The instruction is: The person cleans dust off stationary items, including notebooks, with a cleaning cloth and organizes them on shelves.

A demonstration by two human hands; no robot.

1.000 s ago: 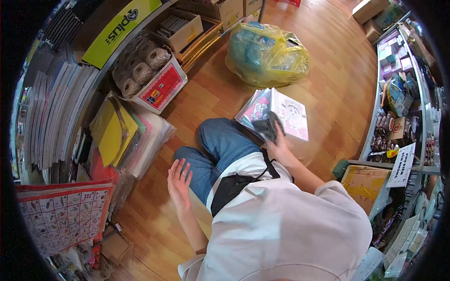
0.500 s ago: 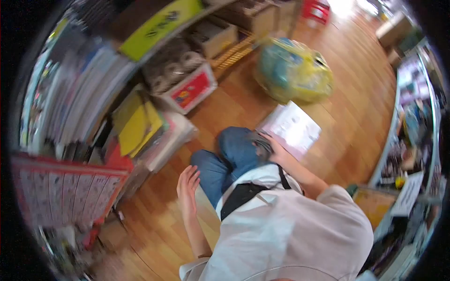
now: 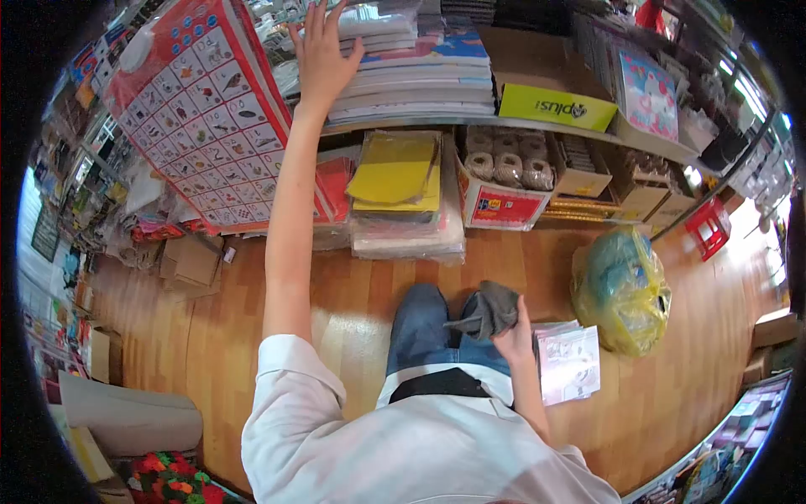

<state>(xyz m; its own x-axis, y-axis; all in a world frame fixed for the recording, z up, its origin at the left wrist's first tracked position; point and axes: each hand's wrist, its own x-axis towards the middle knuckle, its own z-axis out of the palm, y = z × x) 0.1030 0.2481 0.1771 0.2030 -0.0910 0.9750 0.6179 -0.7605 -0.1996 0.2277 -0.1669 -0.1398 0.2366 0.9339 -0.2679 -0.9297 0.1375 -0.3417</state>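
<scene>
My left hand (image 3: pixel 326 67) reaches up to the shelf with its fingers spread. It is at the left end of a stack of books or notebooks (image 3: pixel 411 88), overlapping the plastic-wrapped items on top (image 3: pixel 378 29). In my right hand (image 3: pixel 514 340) is a crumpled dark grey cloth (image 3: pixel 491 309), held above my knees. A pile of printed sheets or booklets (image 3: pixel 571 363) lies on the floor just right of that hand. Left of my raised arm stands a red-framed picture chart (image 3: pixel 206 109) with rows of small images.
Below the shelf are yellow folders (image 3: pixel 395 181) on wrapped packs and a box of twine rolls (image 3: pixel 508 206). A yellow plastic bag (image 3: pixel 625 290) sits on the wooden floor at right, with a red stool (image 3: pixel 708 228) beyond. A rolled mat (image 3: pixel 130 416) lies at lower left.
My view has swung left toward the shelf. My left hand has risen from beside my knee to the shelf. The grey cloth stays in my right hand.
</scene>
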